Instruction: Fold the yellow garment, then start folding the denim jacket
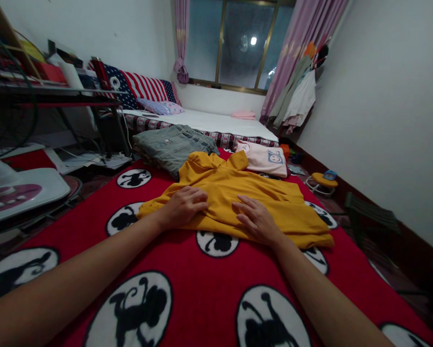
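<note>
Red fills most of what we see: a red blanket [187, 260] printed with white discs and black figures covers the near surface, and on it lies a yellow garment [245, 193], spread out in the middle of the scene with its collar toward the far side. Our left hand [183, 206] rests palm down on the garment's left part, its fingers [196, 195] loosely curled and close together, pressing the cloth rather than pinching it. Our right hand [256, 219] lies flat just right of it, the fingers [246, 206] slightly spread over the fabric; both seem placed to hold the cloth flat against the blanket. Just beyond the yellow garment sit folded grey jeans [171, 144] on the left and a folded pink garment [265, 158] on the right, each touching or nearly touching it, laid as finished pieces might be. Farther off is a bed [216, 123] with a striped pillow [144, 87] under the window [241, 43]. At far left a shelf [28, 84] carries books and papers; what else it holds we cannot tell. Clothes [298, 96] hang by the right curtain.
</note>
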### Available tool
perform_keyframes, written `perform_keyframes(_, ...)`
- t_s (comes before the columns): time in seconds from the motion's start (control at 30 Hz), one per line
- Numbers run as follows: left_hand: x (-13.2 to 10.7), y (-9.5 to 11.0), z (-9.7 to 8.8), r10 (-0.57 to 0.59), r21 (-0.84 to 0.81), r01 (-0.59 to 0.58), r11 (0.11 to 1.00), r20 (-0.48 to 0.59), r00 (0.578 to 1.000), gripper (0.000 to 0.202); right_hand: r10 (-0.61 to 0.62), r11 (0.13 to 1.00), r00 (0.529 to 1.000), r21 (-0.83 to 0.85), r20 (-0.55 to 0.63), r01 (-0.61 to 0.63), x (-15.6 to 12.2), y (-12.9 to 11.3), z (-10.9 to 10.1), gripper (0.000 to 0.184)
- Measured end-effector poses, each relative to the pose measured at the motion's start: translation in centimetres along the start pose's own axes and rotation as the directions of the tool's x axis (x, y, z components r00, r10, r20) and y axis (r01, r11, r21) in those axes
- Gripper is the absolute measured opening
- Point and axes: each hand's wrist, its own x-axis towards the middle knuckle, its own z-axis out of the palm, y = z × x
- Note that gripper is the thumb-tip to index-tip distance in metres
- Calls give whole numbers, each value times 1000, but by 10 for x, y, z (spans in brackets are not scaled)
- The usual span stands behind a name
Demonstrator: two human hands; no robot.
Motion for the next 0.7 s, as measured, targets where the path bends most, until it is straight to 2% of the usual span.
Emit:
perform_keyframes(0.03, 0, 2, -4, -1, -27, 2, 1000, 42, 999, 23, 25, 999, 999, 30, -24, -24, 0, 0, 0, 42)
perform_keyframes(0.1, 3, 6, -13, -96, -63, 104, 993, 121, 988, 22, 88, 992, 993, 94, -80, -80, 1, 1, 1, 40)
perform_keyframes(0.2, 18, 8, -18, -340, -32, 354, 935, 207, 917, 36, 165, 978, 970, 154, -177, -139, 2, 7, 6, 31)
perform_keyframes(0.23, 24, 8, -17, -410, -5, 418, 908, 181, 894, 39, 185, 975, 960, 159, -208, -154, 3, 10, 8, 28)
perform_keyframes(0.33, 43, 3, -7, -534, 0, 534, 845, 2, 845, 36, 220, 970, 945, 153, -240, -187, 3, 16, 13, 26)
perform_keyframes(0.37, 49, 1, -2, -563, -43, 563, 826, -14, 826, 41, 221, 970, 947, 150, -234, -189, 2, 16, 13, 26)
perform_keyframes(0.43, 60, -7, 9, -602, -190, 598, 779, 37, 797, 47, 204, 974, 952, 145, -226, -174, 1, 15, 11, 27)
perform_keyframes(0.5, 67, -13, 19, -580, -351, 548, 759, 14, 814, 37, 175, 981, 955, 130, -241, -147, 1, 11, 8, 31)
perform_keyframes(0.57, 69, -17, 27, -507, -394, 428, 814, -120, 854, 28, 133, 990, 961, 87, -243, -115, 0, 7, 5, 36)
perform_keyframes(0.63, 68, -17, 32, -454, -285, 397, 872, -170, 875, 27, 100, 995, 977, 0, -187, -101, 1, 5, 4, 43)
perform_keyframes(0.7, 66, -13, 33, -482, -124, 468, 875, -127, 867, 31, 123, 985, 988, -106, -90, -133, 2, 5, 6, 47)
